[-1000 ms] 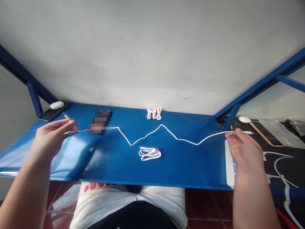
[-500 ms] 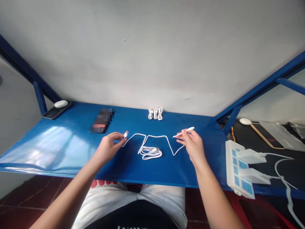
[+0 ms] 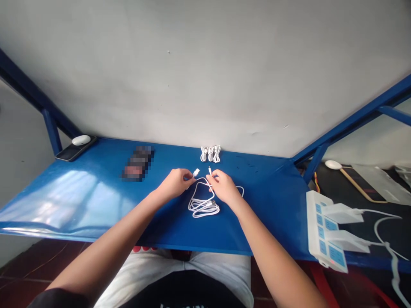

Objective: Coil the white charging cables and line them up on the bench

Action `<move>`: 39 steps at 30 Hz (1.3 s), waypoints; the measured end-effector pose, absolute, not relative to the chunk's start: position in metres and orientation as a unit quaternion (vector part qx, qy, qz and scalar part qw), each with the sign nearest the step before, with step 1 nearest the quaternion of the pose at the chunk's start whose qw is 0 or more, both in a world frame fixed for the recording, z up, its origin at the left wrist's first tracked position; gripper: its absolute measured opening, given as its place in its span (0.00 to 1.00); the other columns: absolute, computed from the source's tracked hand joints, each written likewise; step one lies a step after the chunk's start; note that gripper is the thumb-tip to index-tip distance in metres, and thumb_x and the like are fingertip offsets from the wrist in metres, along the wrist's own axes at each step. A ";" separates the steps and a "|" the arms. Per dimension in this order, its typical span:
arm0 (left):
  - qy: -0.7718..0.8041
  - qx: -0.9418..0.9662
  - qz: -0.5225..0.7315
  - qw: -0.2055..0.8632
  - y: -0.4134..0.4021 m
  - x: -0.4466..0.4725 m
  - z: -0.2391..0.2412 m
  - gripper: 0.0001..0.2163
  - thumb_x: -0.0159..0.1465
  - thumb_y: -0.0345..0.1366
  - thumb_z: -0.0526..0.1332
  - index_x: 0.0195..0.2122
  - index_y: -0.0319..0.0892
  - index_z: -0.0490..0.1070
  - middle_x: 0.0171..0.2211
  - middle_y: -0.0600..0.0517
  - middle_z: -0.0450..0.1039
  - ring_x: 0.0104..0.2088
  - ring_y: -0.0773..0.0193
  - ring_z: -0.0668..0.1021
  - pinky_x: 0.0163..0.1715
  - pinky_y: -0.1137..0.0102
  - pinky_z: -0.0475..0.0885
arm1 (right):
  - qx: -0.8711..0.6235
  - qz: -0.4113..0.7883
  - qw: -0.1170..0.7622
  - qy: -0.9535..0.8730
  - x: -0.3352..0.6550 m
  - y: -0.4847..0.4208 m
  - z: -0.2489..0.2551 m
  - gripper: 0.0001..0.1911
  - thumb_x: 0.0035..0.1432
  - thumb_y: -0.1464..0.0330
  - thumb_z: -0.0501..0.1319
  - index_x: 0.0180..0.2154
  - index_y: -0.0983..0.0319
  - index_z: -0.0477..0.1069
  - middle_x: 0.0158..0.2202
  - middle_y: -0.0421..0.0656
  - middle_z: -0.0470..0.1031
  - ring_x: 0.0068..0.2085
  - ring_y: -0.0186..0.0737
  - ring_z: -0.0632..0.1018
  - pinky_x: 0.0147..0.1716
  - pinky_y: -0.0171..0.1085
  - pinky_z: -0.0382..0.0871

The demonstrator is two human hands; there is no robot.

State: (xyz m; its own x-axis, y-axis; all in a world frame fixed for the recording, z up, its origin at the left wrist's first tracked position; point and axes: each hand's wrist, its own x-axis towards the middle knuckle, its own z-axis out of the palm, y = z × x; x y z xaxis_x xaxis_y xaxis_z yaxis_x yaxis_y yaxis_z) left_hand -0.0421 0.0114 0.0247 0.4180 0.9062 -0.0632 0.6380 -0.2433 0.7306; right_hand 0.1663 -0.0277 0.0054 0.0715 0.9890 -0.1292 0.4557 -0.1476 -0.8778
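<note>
Cable (image 3: 196,172) in fingers (image 3: 187,172) — table edge (image 3: 180,246) (front) well apart

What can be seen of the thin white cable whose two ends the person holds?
The thin white cable looks plastic-coated. The left hand pinches it near a wider, flat white connector; the right hand pinches it near a narrower white plug. Both ends point toward the far side of the glossy blue table, apart from each other. Its slack bends loosely toward the coiled white cable; whether they touch is unclear. Another bend shows beside the right hand.
</note>
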 end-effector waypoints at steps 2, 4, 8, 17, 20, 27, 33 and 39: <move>0.509 0.751 0.202 0.369 0.022 -0.039 0.020 0.11 0.63 0.45 0.62 0.32 0.42 0.76 0.28 0.50 0.80 0.29 0.60 0.80 0.30 0.68 0.70 | -0.645 0.420 0.308 -0.560 0.165 -0.019 0.007 0.13 0.57 0.60 0.64 0.30 0.58 0.63 0.26 0.40 0.79 0.23 0.38 0.77 0.24 0.34 0.65; 0.506 0.722 0.215 0.421 0.030 -0.038 0.013 0.12 0.63 0.46 0.63 0.31 0.42 0.73 0.26 0.50 0.79 0.26 0.61 0.80 0.28 0.69 0.70 | -0.624 0.467 0.308 -0.546 0.165 -0.011 0.008 0.12 0.52 0.63 0.67 0.30 0.59 0.65 0.26 0.41 0.80 0.23 0.36 0.75 0.24 0.33 0.65; 0.483 0.647 0.271 0.525 0.038 -0.038 0.001 0.14 0.61 0.46 0.66 0.31 0.42 0.67 0.26 0.49 0.78 0.24 0.61 0.79 0.24 0.69 0.70 | -0.615 0.488 0.387 -0.484 0.167 -0.001 0.015 0.16 0.46 0.63 0.71 0.34 0.61 0.69 0.26 0.41 0.80 0.22 0.35 0.74 0.22 0.32 0.64; 0.361 0.508 0.371 0.689 0.034 -0.032 0.013 0.18 0.58 0.46 0.72 0.30 0.41 0.65 0.43 0.43 0.80 0.49 0.55 0.81 0.47 0.63 0.74 | -0.626 0.358 0.432 -0.541 0.162 -0.004 0.041 0.13 0.49 0.62 0.71 0.36 0.62 0.79 0.34 0.48 0.84 0.32 0.46 0.82 0.32 0.40 0.72; 0.360 0.474 0.388 0.704 0.034 -0.029 0.014 0.18 0.57 0.45 0.73 0.29 0.41 0.64 0.36 0.47 0.79 0.45 0.56 0.82 0.45 0.63 0.74 | -0.602 0.302 0.446 -0.589 0.154 -0.009 0.046 0.08 0.55 0.64 0.68 0.35 0.60 0.82 0.35 0.45 0.84 0.37 0.47 0.83 0.38 0.41 0.73; 0.382 0.559 0.439 0.591 0.034 -0.024 0.038 0.15 0.56 0.43 0.74 0.30 0.39 0.71 0.30 0.48 0.79 0.33 0.63 0.80 0.35 0.68 0.72 | -0.547 0.449 0.514 -0.485 0.160 -0.002 0.067 0.16 0.49 0.60 0.72 0.38 0.63 0.80 0.34 0.44 0.81 0.26 0.34 0.75 0.27 0.36 0.72; 0.388 0.528 0.554 0.513 0.030 -0.019 0.060 0.14 0.55 0.42 0.74 0.31 0.40 0.72 0.37 0.46 0.82 0.39 0.59 0.82 0.37 0.67 0.74 | -0.469 0.640 0.470 -0.387 0.169 -0.004 0.075 0.17 0.53 0.58 0.72 0.40 0.63 0.81 0.40 0.47 0.81 0.27 0.29 0.75 0.26 0.29 0.71; 0.394 0.458 0.552 0.575 0.028 -0.018 0.042 0.16 0.55 0.42 0.74 0.33 0.41 0.70 0.36 0.48 0.81 0.38 0.60 0.83 0.38 0.67 0.74 | -0.454 0.694 0.480 -0.288 0.169 -0.008 0.051 0.21 0.45 0.67 0.76 0.44 0.60 0.79 0.37 0.43 0.82 0.27 0.31 0.76 0.26 0.31 0.75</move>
State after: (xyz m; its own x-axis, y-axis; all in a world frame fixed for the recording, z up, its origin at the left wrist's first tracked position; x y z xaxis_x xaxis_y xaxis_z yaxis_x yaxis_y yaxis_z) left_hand -0.0178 0.0279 0.0419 0.0818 0.9952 0.0529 -0.2736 -0.0286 0.9614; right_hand 0.1694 -0.0075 0.0514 -0.1282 0.9269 -0.3528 -0.4036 -0.3737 -0.8351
